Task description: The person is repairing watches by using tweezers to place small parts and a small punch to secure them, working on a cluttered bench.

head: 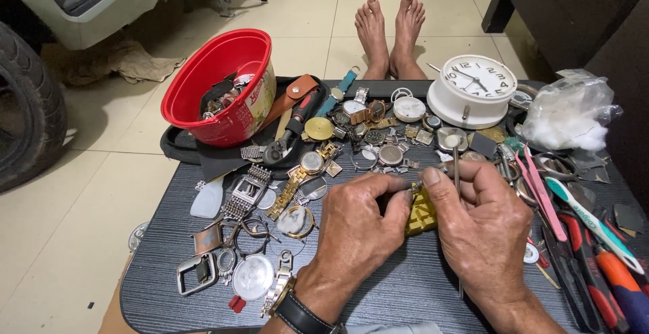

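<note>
Left hand [358, 222]: low in the middle of the frame, fingers curled tight on the yellow block [422, 213].
Yellow block: just above the counter [405, 287], between both hands; keep it steady.
Right hand [483, 222]: fingers pinch a thin metal tool [457, 165]; push slowly and straight.

yellow block [422, 213] half hidden behind both hands, tyre [27, 104] cut off at left edge

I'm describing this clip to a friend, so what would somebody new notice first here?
Probably the two hands at the table's near edge: the left hand and right hand meet over a small yellow block. Behind them spreads a jumble of watch parts. A bright red bowl stands far left, a white clock far right.
</note>
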